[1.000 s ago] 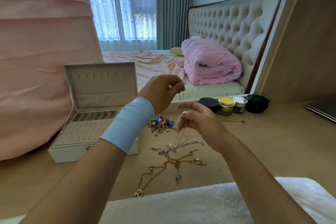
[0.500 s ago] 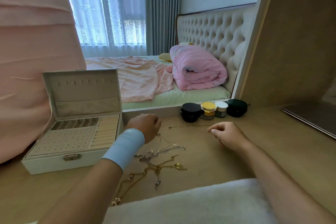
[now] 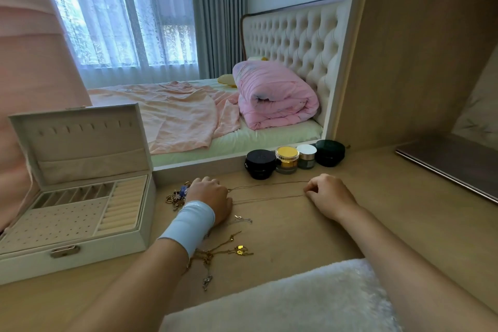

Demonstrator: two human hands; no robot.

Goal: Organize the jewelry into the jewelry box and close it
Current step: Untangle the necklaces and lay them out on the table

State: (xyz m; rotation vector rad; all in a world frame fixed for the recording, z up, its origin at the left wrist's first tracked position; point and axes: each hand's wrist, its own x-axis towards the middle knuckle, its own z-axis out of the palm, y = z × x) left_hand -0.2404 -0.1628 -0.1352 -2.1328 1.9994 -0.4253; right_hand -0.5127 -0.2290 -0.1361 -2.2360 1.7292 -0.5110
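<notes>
L hand [image 3: 213, 197] covers pt of jewelry pile [image 3: 176, 197], fingertips hidden. Jewelry box [image 3: 80, 248] corner cut by frame edge. Thin chain [image 3: 269, 198] links too small.

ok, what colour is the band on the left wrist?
Light blue and plain. The wristband shows clearly in the head view.

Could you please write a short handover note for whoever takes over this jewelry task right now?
Left hand and right hand: each pinches one end of the thin chain, stretched flat on the desk between them.
Jewelry box: open, left of the hands; its compartments look empty.
Tangled necklaces lie near the left wrist; bead cluster beside the box.
Done: nothing boxed. Left: box everything, shut the lid.
</notes>
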